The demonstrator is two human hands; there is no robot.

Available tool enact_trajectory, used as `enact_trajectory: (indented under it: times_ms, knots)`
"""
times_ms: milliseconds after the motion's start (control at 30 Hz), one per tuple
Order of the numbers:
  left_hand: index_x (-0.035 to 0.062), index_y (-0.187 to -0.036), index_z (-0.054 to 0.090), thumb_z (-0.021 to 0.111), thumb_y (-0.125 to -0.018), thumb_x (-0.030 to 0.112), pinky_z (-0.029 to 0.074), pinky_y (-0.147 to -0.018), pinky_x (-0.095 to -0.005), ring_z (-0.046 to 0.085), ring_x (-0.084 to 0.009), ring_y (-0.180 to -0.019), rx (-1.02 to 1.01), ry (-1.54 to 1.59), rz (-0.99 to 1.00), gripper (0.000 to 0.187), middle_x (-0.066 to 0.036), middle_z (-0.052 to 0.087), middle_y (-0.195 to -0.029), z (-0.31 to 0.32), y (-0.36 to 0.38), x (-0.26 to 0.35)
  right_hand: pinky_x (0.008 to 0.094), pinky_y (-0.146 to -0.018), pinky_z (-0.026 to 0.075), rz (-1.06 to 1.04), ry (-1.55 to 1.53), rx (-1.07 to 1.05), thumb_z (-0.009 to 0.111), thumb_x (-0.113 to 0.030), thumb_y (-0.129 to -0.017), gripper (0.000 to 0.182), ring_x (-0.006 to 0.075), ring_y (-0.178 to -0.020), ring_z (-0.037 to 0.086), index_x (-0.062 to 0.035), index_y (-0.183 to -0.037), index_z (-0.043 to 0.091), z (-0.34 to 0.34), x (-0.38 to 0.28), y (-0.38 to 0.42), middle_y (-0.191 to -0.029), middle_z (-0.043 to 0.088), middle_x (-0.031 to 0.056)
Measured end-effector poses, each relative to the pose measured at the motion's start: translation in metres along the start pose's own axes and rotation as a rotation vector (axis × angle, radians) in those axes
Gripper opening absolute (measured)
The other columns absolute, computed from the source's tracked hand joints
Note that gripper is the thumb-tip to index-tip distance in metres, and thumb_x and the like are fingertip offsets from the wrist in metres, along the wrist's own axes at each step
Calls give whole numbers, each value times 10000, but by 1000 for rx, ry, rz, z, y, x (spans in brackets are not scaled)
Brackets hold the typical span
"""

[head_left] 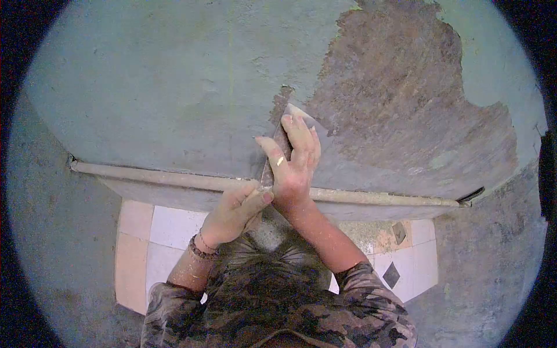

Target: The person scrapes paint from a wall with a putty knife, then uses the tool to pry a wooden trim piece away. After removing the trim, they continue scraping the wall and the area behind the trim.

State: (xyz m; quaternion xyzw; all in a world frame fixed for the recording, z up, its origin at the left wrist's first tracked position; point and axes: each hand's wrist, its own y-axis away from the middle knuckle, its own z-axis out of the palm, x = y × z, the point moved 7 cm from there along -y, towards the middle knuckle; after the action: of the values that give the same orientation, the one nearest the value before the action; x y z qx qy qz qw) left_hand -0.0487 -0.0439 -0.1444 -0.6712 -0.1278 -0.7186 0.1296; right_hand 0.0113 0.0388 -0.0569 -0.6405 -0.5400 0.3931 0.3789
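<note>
Probably light, thin and stiff, the scraper (282, 141) rests against the wall (174, 87) beside the brown patch (406, 87). The left hand (232, 213) wraps its lower end; the right hand (295, 158) presses spread fingers along its flat, sound holds, though its edge is likely sharp.

Side walls (55, 243): looked grey, mottled.
Pale strip (145, 175): ran crosswise between the side walls.
Floor tiles (177, 226): spread white and peach.
Dark diamonds (392, 275): marked the right-hand tiles.
Crumbs (383, 239): lay scattered near one diamond.
</note>
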Motion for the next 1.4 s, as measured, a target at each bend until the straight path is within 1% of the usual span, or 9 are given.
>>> enact_trajectory:
  times_ms: [533,967,1067,1100,1133,1167,1233,1300,1400]
  knots:
    - [81,-738,500,537,-982,366,339,-514,-255,406,-65,-563,19,-37,36,377,43,435,-580,1,0,1,539,-1052,328,-25,28,14,614,-163,-797,195,332,-1281,457,-123,-962,710,2,1,7,-1346,500,160]
    - [69,-815,528,551,-974,365,367,-516,-276,438,-78,-551,51,-65,-133,338,19,505,-614,12,14,-5,524,-1020,380,-38,-18,-7,629,-110,-775,198,338,-1227,515,-119,-952,716,-3,4,7,-1275,558,143]
    - [35,-944,552,526,-984,385,388,-528,-277,453,-86,-552,66,96,61,353,9,531,-664,31,18,11,489,-989,432,-117,-74,-29,646,-104,-762,231,353,-1175,558,-109,-984,708,-18,6,-2,-1230,597,158]
    - [32,-1001,552,510,-988,399,392,-531,-262,457,-80,-553,75,50,248,370,9,533,-676,35,22,27,473,-969,462,-158,-116,-50,659,-114,-754,262,366,-1147,579,-109,-1012,702,-24,8,-9,-1212,614,170]
    - [28,-1059,553,495,-993,413,396,-533,-247,460,-74,-554,88,1,437,395,9,536,-688,37,29,42,405,-903,500,-224,-114,-44,657,-112,-805,258,302,-1035,635,-95,-1059,700,-30,13,-15,-1167,639,155]
    - [28,-1059,553,495,-993,413,396,-533,-247,460,-74,-554,106,11,445,395,9,536,-688,32,32,46,405,-903,500,-241,-124,-53,657,-112,-805,258,302,-1035,635,-95,-1059,700,-35,12,-18,-1167,639,155]
    - [42,-1080,562,483,-994,433,394,-519,-216,469,-56,-548,-169,320,165,409,17,535,-683,39,28,38,324,-849,523,776,-910,-61,705,18,-797,221,215,-985,646,-12,-1014,673,-29,64,-9,-1064,673,122]
    - [51,-1047,573,484,-995,414,376,-493,-203,477,-41,-543,-90,300,170,378,11,543,-685,37,22,39,264,-804,518,249,-487,-92,693,23,-841,189,149,-928,633,-4,-1025,663,-57,48,-51,-1008,680,86]
    - [44,-1010,581,486,-993,374,379,-481,-220,484,-46,-532,3,264,89,344,8,545,-681,34,5,11,268,-780,508,258,-452,-102,707,-37,-849,159,146,-863,636,-22,-1004,676,-55,51,-60,-936,684,70]
